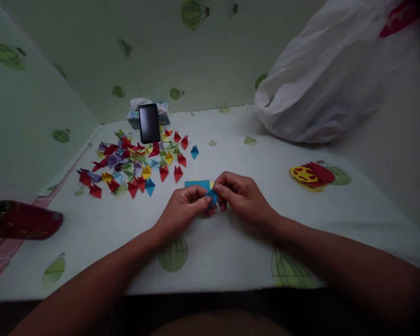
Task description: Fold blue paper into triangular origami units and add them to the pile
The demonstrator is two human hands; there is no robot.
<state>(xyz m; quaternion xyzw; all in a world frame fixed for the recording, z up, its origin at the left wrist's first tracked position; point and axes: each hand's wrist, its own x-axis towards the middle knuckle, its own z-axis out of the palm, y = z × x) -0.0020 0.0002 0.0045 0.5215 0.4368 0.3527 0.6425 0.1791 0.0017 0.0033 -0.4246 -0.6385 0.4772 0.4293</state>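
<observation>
Between my two hands, above the middle of the table, is a small folded piece of blue paper [212, 198]. My left hand [185, 205] pinches its left side with thumb and fingers. On its right side, the thumb and forefinger of my right hand [240, 196] are closed on it. Just behind my hands lies a flat stack of blue paper [198, 183] with a yellow edge showing at its right; my hands partly cover it. To the left spreads a pile of small folded paper pieces [133, 170] in red, yellow, green, purple and blue.
A phone [149, 123] leans on a tissue box [164, 113] behind the pile. A red can [24, 220] is at the left edge. Red and yellow paper cutouts [308, 176] lie on the right. A white plastic bag [315, 84] bulges at the back right.
</observation>
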